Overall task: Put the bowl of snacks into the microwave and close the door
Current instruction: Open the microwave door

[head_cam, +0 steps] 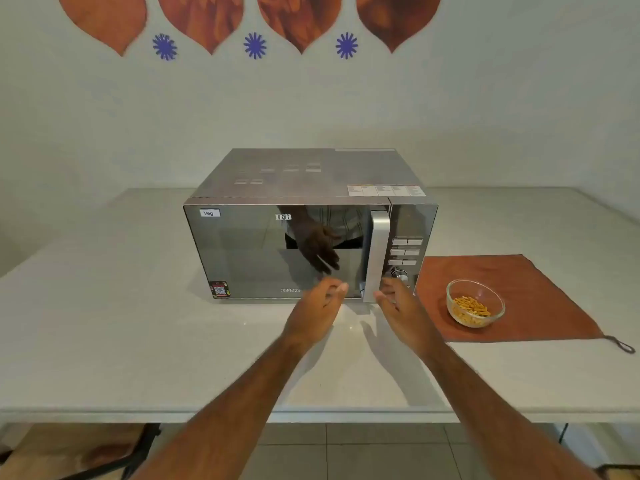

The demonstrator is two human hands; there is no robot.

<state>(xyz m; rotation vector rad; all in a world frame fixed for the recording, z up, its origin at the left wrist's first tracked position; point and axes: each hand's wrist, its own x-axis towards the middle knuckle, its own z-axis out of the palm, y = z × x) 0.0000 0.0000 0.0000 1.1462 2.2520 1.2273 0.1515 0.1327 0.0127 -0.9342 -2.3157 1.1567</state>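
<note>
While the bowl (475,302) sits on the orange cloth (540,299) to the right of the microwave (304,230), neither hand touches it. It is clear glass, upright, and holds a low heap of thin golden snacks (471,308) that fills only its lower part. The cloth lies flat on the pale table (121,323), one corner near the microwave's right side, and a dark loop (621,344) trails from its near right corner.

The microwave's mirrored door (277,251) is shut and carries a "Veg" label at top left, the letters IFB, and a QR sticker at bottom left. Its silver handle (377,254) runs upright along the door's right edge, with buttons (406,251) and a knob (400,274) on the panel beside it.

Both bare arms reach in from the near edge. The right hand (403,308) is spread, fingers loose, with its fingertips at the foot of the handle; whether they touch it I cannot tell. The left hand (317,308) hovers empty in front of the door's lower middle, fingers lightly curled and apart, and the glass mirrors it. The hands are near each other but not touching.

Behind, a pale wall (519,116) bears orange leaf shapes (204,19) and blue stars (255,46)
</note>
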